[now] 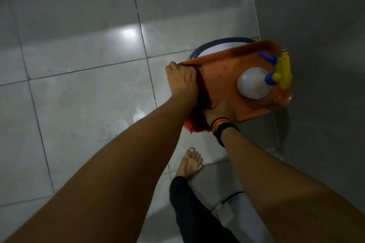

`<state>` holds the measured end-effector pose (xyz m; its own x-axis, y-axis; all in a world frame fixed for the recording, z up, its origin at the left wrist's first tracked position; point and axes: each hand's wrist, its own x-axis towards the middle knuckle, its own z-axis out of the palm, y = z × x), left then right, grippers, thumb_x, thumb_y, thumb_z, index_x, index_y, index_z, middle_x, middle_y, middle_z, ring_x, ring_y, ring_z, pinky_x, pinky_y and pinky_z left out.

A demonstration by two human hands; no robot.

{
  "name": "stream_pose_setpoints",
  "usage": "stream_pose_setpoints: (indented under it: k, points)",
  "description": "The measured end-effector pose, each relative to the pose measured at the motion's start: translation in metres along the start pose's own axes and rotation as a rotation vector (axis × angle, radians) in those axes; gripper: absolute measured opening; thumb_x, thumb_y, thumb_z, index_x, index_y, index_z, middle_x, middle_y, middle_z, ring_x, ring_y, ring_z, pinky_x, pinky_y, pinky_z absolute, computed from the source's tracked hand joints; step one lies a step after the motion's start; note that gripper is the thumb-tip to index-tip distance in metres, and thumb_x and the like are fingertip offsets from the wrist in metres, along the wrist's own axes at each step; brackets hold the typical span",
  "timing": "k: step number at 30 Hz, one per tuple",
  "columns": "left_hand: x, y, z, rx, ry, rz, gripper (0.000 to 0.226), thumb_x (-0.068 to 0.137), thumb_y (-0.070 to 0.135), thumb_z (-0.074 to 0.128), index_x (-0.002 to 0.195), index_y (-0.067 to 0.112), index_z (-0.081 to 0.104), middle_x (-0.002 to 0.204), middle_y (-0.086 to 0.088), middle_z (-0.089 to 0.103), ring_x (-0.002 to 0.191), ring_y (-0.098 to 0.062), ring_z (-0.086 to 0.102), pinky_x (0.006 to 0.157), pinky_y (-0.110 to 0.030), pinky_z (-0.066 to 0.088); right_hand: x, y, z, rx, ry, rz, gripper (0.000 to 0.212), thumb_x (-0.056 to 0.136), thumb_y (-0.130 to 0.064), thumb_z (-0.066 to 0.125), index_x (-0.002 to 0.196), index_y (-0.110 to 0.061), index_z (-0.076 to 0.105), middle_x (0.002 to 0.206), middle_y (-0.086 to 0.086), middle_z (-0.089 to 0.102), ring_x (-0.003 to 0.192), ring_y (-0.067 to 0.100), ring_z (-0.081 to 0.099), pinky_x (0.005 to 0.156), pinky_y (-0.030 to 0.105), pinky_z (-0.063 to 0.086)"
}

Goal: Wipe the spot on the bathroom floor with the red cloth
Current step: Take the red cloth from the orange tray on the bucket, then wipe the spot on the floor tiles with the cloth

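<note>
The red cloth (203,94) hangs over the left edge of an orange tray (223,77), and its lower corner (190,125) dangles below the tray. My left hand (181,79) is closed over the cloth's top end at the tray's near-left corner. My right hand (219,111), with dark bands on the wrist, grips the cloth's lower part at the tray's front edge. A pale smear (138,114) with faint scribbled marks lies on the grey tiled floor (79,104), just left of my arms.
The tray rests on a white bucket with a blue rim (199,49) against the grey wall (316,25). A white spray bottle (252,83) and a yellow-and-blue sprayer (283,71) lie on the tray. My bare foot (190,163) stands below it.
</note>
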<state>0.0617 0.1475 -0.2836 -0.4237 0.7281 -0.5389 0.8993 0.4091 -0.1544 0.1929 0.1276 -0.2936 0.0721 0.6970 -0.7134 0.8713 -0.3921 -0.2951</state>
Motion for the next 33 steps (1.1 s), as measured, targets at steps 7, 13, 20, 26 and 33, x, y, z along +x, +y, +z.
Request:
stream_pose_setpoints:
  k: [7,13,20,26,33]
  points:
    - [-0.076,-0.080,-0.031,-0.711,0.199,-0.176,0.036,0.089,0.039,0.061,0.111,0.011,0.068,0.112,-0.013,0.066,0.108,-0.034,0.057,0.092,-0.043,0.049,-0.072,-0.028,-0.022,0.299,0.062,-0.245,0.018,0.078,-0.028,0.076,0.077,-0.027,0.058,0.080,-0.005,0.063,0.077,0.020,0.061,0.062,0.023,0.046]
    - [-0.190,-0.206,0.056,-1.265,-0.106,-0.479,0.030,0.081,0.040,0.079,0.091,0.016,0.064,0.093,-0.005,0.073,0.091,-0.030,0.073,0.082,-0.039,0.061,-0.155,-0.028,0.033,0.278,0.006,-0.440,0.032,0.082,-0.021,0.083,0.102,-0.025,0.058,0.089,-0.009,0.063,0.073,-0.008,0.064,0.057,0.001,0.047]
    - [-0.295,-0.247,0.270,-1.660,-0.472,-0.808,0.049,0.085,0.025,0.085,0.118,-0.005,0.066,0.116,-0.027,0.075,0.099,-0.041,0.076,0.090,-0.052,0.063,-0.180,0.026,0.216,-0.040,-0.117,-0.293,0.054,0.080,-0.025,0.085,0.124,-0.016,0.054,0.108,0.012,0.071,0.097,0.033,0.070,0.089,0.049,0.061]
    - [-0.289,-0.237,0.416,-1.272,-0.535,-0.665,0.041,0.092,0.046,0.069,0.101,0.006,0.070,0.102,-0.013,0.075,0.099,-0.032,0.072,0.093,-0.038,0.057,-0.108,0.051,0.339,-0.251,-0.028,-0.389,0.056,0.096,-0.026,0.068,0.146,-0.015,0.045,0.142,0.016,0.060,0.129,0.037,0.057,0.110,0.050,0.049]
    - [-0.240,-0.314,0.541,-0.825,-0.147,-0.609,0.168,0.051,0.080,0.083,0.163,-0.001,-0.012,0.172,-0.027,-0.017,0.159,-0.045,-0.017,0.125,-0.057,-0.012,-0.064,0.130,0.427,-0.570,-0.149,-0.406,0.077,0.107,-0.054,0.029,0.164,-0.017,-0.006,0.172,0.014,-0.016,0.160,0.032,-0.010,0.130,0.053,-0.001]
